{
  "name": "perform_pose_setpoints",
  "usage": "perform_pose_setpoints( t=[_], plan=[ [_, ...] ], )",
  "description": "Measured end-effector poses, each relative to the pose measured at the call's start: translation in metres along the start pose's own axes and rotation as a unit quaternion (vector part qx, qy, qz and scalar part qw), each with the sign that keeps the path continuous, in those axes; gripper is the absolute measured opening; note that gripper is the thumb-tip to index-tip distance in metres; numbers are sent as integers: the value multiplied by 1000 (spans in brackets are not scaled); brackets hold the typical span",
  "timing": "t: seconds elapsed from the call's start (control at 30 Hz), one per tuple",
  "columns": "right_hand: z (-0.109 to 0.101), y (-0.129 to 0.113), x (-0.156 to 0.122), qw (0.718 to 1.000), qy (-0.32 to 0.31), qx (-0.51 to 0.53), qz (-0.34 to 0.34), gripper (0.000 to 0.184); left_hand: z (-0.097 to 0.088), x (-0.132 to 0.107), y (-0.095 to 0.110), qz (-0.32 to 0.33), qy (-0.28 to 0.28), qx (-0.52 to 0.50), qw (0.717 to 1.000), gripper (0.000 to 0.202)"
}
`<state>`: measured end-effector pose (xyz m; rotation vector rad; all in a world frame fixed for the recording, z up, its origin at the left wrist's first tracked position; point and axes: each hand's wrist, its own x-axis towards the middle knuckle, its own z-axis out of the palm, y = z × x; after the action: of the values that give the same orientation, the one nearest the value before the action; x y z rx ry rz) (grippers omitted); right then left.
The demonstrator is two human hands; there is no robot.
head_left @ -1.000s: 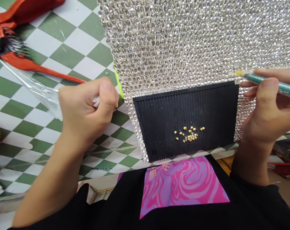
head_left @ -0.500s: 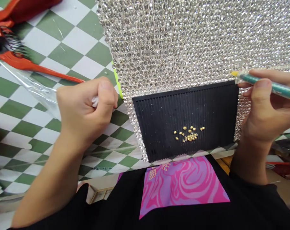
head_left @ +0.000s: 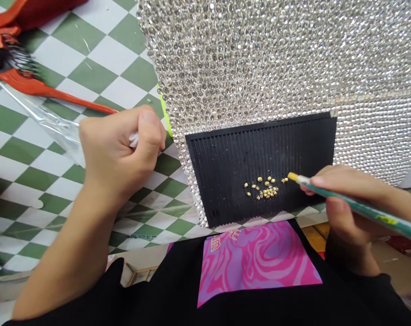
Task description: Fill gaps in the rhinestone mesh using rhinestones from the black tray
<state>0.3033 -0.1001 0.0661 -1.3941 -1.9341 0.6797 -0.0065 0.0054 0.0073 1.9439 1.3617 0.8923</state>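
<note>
My right hand (head_left: 348,203) grips a green pen-like tool (head_left: 355,207) with a yellow tip. The tip rests at the right edge of a small heap of gold beads (head_left: 264,188) on a black ribbed tray (head_left: 225,167). The tray lies on a large sheet covered with silver rhinestones (head_left: 259,59). My left hand (head_left: 118,151) is curled into a fist on the checked tabletop, left of the tray, with a bit of something white pinched under the thumb.
A clear plastic bag (head_left: 38,120) lies behind my left hand. A red comb (head_left: 52,93) and red cloth (head_left: 28,11) sit at the far left on the green-and-white checked cloth (head_left: 99,54). A yellow-green strip (head_left: 166,115) shows at the rhinestone sheet's left edge.
My right hand has come down from the tray's upper right corner, bringing the tool's tip to the gold beads. The left hand has stayed where it was.
</note>
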Motion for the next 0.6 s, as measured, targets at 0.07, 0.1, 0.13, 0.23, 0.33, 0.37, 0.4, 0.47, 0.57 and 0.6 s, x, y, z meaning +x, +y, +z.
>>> perform_pose_setpoints(
  t=[0.07,0.1,0.13,0.23,0.33,0.37,0.4,0.47,0.57,0.6],
  plan=[
    [7,-3,-2,1000,10,14,-15,36,0,0,0,-1,-1,2,1000,43],
    [11,-4,-3,999,29,13,-10,36,0,0,0,0,-1,2,1000,44],
    [13,-5,-3,999,48,7,1,34,0,0,0,2,-2,2,1000,44],
    [18,-6,-4,998,58,-6,6,29,1,1,0,5,-4,2,1000,44],
    [18,-5,-4,999,48,3,5,31,1,0,-1,8,-4,6,1000,44],
    [18,-5,-4,999,44,9,3,33,1,0,-1,9,-3,7,1000,44],
    [19,-4,-3,999,37,16,0,34,1,0,-2,10,-2,8,1000,44],
    [19,-3,-3,999,26,25,-14,37,1,0,-1,9,-1,11,1000,45],
    [22,-1,-2,998,29,27,-41,43,1,-1,1,6,2,17,1000,45],
    [24,-1,-2,998,33,25,-49,44,1,-1,2,0,-2,22,1000,45]
  ],
)
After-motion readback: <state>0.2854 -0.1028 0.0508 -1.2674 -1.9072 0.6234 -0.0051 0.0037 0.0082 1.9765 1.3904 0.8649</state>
